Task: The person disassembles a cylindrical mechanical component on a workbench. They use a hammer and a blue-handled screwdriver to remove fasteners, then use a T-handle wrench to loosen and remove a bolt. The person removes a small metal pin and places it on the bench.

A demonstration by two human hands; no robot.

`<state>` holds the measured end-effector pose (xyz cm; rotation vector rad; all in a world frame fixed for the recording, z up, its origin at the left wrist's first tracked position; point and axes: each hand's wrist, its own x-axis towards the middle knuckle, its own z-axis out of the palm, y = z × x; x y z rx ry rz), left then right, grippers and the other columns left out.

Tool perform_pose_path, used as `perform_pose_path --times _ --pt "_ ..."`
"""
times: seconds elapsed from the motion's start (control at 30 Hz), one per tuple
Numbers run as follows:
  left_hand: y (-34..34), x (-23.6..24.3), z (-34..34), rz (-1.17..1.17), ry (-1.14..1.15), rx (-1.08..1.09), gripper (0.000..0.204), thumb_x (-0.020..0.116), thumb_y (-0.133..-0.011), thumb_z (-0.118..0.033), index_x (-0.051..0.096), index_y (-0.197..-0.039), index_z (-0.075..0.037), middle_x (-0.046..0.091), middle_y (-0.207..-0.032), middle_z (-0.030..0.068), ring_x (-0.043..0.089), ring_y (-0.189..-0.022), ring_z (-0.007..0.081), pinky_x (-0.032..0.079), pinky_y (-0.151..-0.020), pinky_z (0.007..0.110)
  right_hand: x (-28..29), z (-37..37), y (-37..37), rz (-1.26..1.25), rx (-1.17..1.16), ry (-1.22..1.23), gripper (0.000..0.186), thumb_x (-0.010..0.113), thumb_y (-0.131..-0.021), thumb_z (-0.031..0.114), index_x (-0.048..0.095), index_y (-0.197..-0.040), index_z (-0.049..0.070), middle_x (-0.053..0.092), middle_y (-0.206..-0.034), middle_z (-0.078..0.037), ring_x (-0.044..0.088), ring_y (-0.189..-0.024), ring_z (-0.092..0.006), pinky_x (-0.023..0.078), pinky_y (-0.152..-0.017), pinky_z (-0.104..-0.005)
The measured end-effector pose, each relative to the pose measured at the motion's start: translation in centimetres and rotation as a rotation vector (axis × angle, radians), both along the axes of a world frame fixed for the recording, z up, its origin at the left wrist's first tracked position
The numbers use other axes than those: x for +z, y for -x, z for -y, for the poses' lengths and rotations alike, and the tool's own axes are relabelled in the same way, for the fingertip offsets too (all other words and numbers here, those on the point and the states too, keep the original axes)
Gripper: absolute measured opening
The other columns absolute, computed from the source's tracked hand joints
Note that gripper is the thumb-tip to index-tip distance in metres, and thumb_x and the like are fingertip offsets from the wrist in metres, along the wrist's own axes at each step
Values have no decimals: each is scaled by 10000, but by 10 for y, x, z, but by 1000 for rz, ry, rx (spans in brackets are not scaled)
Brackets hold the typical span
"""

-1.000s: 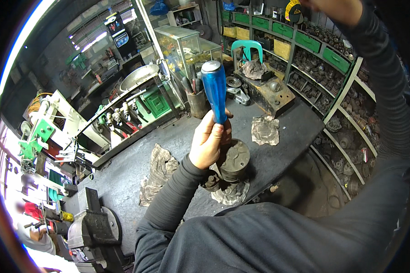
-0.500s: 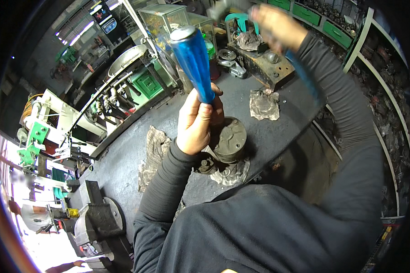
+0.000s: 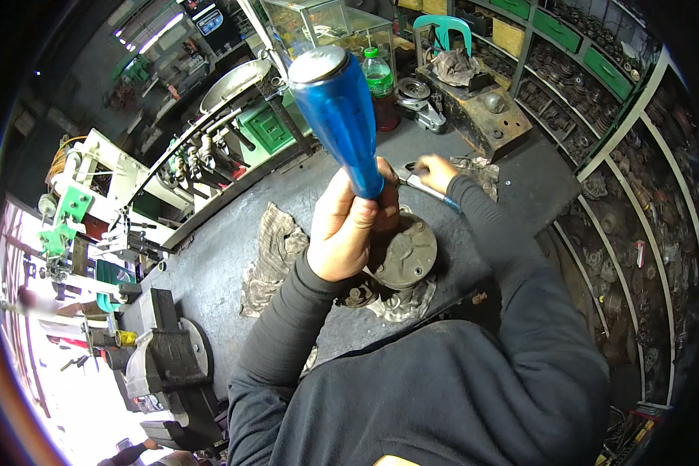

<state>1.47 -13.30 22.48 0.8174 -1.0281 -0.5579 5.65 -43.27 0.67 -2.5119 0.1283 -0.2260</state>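
Note:
My left hand (image 3: 346,225) is closed round the lower part of a blue screwdriver (image 3: 335,120) with a metal striking cap. The tool stands handle up, slightly tilted, its blade hidden behind the hand. Beside and partly beneath that hand sits a round grey metal housing (image 3: 408,252) with bolt holes on its top, resting on a crumpled cloth (image 3: 408,305). Beyond it, a hammer (image 3: 425,186) with a metal shaft and blue grip end lies on the bench. My right hand (image 3: 438,172) is right beside its shaft, fingers loosely curled and seemingly off it.
Rags (image 3: 272,256) lie on the dark bench (image 3: 202,272) left of the housing. A vise (image 3: 163,365) stands at the near left. At the back are a green-capped bottle (image 3: 377,76), a power tool (image 3: 423,109) and a heavy metal block (image 3: 493,128). Parts shelves (image 3: 621,210) line the right.
The hammer has come down from its raised position at upper right onto the bench, my right hand with it. My left hand still holds the screwdriver upright, now slightly further right in view.

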Motion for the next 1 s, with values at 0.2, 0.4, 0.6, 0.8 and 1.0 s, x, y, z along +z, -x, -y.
perform_pose_path --times 0.2,0.4,0.6,0.8,1.0 --pt "0 -2 -9 7 -11 51 384 535 -1017 -335 481 -1244 -30 497 -877 13 397 -683 66 340 -605 211 310 -127 49 767 744 -914 285 539 -1013 246 615 -1139 3 658 -987 -93 639 -897 -148 538 -776 -297" --pt "-4 9 0 87 -73 74 418 555 -999 -331 448 -1286 -47 457 -880 20 429 -726 110 372 -646 258 359 -180 96 391 585 -1095 166 661 -937 174 622 -941 12 644 -757 -52 629 -642 -114 504 -585 -232" --pt "-13 27 -47 202 -70 341 641 617 -951 -275 335 -1462 -9 538 -1329 156 496 -1254 234 361 -1072 387 350 -196 93 630 426 -910 162 632 -927 150 559 -891 9 556 -583 -33 474 -441 -74 372 -441 -204" --pt "19 -112 -105 303 -275 643 1333 903 -503 -613 262 -1502 -7 330 -1522 214 317 -1427 350 225 -1180 460 355 -185 91 538 718 -991 91 572 -948 80 553 -1011 19 576 -768 -65 537 -553 -112 458 -506 -249" --pt "38 -135 -61 379 -77 771 817 944 -583 -260 551 -1245 13 624 -1240 201 588 -1204 392 456 -1043 454 353 -183 92 527 782 -832 86 462 -1032 133 484 -970 78 413 -702 -10 398 -502 -75 397 -451 -219"
